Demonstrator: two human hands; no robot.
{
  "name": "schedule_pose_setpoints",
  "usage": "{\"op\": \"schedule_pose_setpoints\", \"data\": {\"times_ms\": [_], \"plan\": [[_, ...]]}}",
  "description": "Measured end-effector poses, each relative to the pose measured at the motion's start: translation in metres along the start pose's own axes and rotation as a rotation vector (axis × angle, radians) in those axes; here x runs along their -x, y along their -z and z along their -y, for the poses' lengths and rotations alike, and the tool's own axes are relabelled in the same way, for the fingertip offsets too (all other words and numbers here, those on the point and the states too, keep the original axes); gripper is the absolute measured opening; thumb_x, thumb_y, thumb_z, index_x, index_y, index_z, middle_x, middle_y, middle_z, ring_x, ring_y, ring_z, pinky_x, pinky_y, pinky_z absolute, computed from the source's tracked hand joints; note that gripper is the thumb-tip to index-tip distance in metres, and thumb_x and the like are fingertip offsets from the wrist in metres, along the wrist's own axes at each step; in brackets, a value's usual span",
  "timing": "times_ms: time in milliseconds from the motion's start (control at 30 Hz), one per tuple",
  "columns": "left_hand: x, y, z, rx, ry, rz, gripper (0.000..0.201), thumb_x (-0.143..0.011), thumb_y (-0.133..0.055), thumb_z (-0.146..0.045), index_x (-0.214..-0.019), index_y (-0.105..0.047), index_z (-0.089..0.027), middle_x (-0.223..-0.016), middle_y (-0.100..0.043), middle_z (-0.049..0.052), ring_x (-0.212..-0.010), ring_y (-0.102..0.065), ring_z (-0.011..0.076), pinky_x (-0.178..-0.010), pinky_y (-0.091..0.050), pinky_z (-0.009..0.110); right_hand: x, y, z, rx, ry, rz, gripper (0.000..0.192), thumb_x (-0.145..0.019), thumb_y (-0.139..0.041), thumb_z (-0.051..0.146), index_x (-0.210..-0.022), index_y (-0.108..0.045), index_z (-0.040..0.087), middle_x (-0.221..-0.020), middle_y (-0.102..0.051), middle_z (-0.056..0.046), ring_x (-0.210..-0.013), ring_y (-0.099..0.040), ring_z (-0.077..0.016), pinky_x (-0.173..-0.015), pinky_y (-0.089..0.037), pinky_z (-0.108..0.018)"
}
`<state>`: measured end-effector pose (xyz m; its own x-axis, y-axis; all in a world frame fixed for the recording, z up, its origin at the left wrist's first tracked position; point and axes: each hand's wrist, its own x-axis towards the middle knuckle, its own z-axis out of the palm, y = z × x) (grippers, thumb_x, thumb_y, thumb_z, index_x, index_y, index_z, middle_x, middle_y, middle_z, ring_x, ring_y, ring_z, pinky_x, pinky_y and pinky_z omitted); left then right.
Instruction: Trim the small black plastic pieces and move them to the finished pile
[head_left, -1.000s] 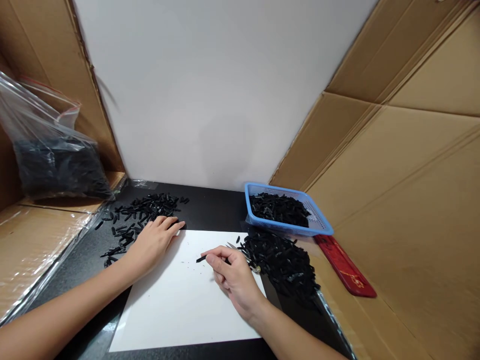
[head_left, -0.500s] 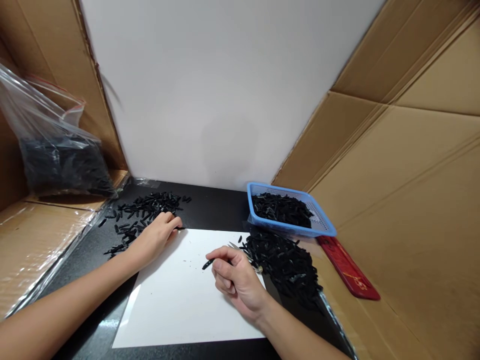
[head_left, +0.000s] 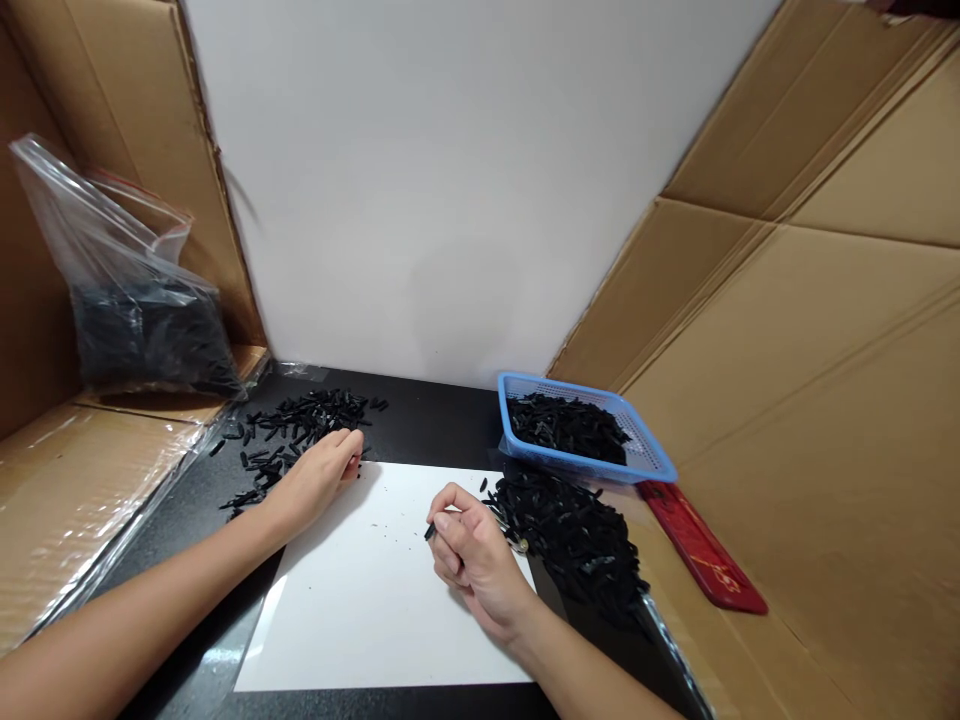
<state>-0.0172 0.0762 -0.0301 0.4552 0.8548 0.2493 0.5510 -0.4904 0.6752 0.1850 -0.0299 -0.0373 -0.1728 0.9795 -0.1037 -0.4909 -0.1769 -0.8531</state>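
My right hand (head_left: 472, 550) is closed over the white sheet (head_left: 367, 620), and a small, slim black plastic-looking piece (head_left: 430, 532) pokes out between thumb and forefinger. Behind its knuckles a metal tool (head_left: 519, 545) shows in part, mostly hidden; I cannot tell its kind. At the sheet's upper left edge my left hand (head_left: 326, 475) has its fingers curled down, their tips hidden. It lies beside a loose scatter of black pieces (head_left: 311, 410). To the right of my right hand is a denser heap of black pieces (head_left: 574, 540).
Behind the heap stands a blue basket (head_left: 656, 460) holding more black pieces. A red flat object (head_left: 705, 550) lies right of it. A clear bag (head_left: 150, 330) of dark contents leans at the left. Cardboard walls (head_left: 787, 350) and a white back panel (head_left: 450, 180) surround the black table.
The black piece in my right hand now sticks out less from the fingers. My left fingers have curled in more. The whole view has shifted slightly.
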Motion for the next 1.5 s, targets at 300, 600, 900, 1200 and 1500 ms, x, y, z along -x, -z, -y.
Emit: {"op": "schedule_pose_setpoints", "data": {"times_ms": [300, 600, 900, 1200, 1500], "plan": [[-0.001, -0.006, -0.035, 0.580, 0.460, 0.048, 0.017, -0.071, -0.059, -0.029, -0.081, -0.062, -0.016, -0.060, -0.047, -0.003, -0.050, -0.035, 0.0100, -0.043, -0.024, 0.019, -0.018, 0.014, 0.000, 0.375, 0.070, -0.123, 0.030, -0.074, -0.064, 0.047, -0.071, -0.048, 0.022, -0.043, -0.036, 0.012, -0.033, -0.018, -0.0044, -0.034, -0.012, -0.018], [0.011, -0.019, -0.069, 1.131, 0.779, 0.104, 0.014, -0.081, -0.050, -0.025, -0.071, -0.051, -0.016, -0.057, -0.048, -0.002, -0.041, -0.035, 0.0055, -0.033, -0.016, 0.013, -0.016, 0.017, 0.005, 0.687, 0.211, -0.098, 0.037, -0.079, -0.060, 0.043, -0.053, -0.052, 0.019, -0.044, -0.040, 0.006, -0.042, -0.032, -0.0086, -0.041, -0.020, -0.022], [0.029, -0.024, -0.070, 1.225, 0.857, 0.069, 0.013, -0.084, -0.056, -0.021, -0.077, -0.061, -0.011, -0.055, -0.056, 0.000, -0.036, -0.036, 0.0028, -0.030, -0.013, 0.010, -0.006, 0.012, 0.023, 1.275, 0.274, 0.000, 0.028, -0.080, -0.044, 0.007, -0.076, -0.069, 0.018, -0.046, -0.038, 0.007, -0.042, -0.034, -0.0101, -0.046, -0.024, -0.022], [0.030, -0.017, -0.070, 1.217, 0.774, 0.048, 0.010, -0.079, -0.062, -0.014, -0.071, -0.064, -0.010, -0.059, -0.061, 0.002, -0.041, -0.041, 0.0023, -0.033, -0.027, 0.009, -0.013, 0.023, 0.041, 1.387, 0.288, -0.058, 0.012, -0.080, -0.063, 0.024, -0.072, -0.070, 0.021, -0.052, -0.058, 0.003, -0.049, -0.048, -0.0132, -0.052, -0.032, -0.023], [0.035, -0.018, -0.071, 1.249, 0.798, 0.043, 0.020, -0.078, -0.059, -0.008, -0.095, -0.067, -0.009, -0.069, -0.065, 0.006, -0.045, -0.048, 0.0052, -0.034, -0.029, 0.011, -0.068, 0.089, 0.106, 1.298, 0.521, -0.603, 0.054, -0.088, -0.034, 0.057, -0.048, -0.042, 0.023, -0.046, -0.046, 0.000, -0.053, -0.044, -0.0170, -0.056, -0.029, -0.029]]}}
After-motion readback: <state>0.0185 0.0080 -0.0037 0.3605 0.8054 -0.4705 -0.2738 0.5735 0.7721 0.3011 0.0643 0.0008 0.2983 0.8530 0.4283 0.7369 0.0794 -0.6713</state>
